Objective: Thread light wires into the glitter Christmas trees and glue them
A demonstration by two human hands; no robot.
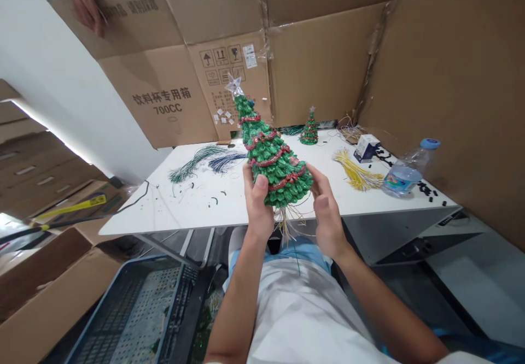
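Observation:
A green model Christmas tree (273, 159) with red garlands and a clear star on top is held up over the table's front edge, its top tilted to the left. My left hand (259, 203) grips its lower left side, thumb on the front. On the lower right side, my right hand (326, 208) holds the base, its fingers partly hidden behind the tree. Thin wires (287, 222) hang from beneath the base. A smaller tree (309, 129) stands upright at the back of the white table (197, 205).
Green wires (192, 164), blue wires (225, 162) and yellow wires (356, 172) lie on the table. A bottle (406, 172) and a small box (366, 148) are at the right. Cardboard walls surround the back. A blue crate (123, 265) sits lower left; another person's hand (86, 9) is upper left.

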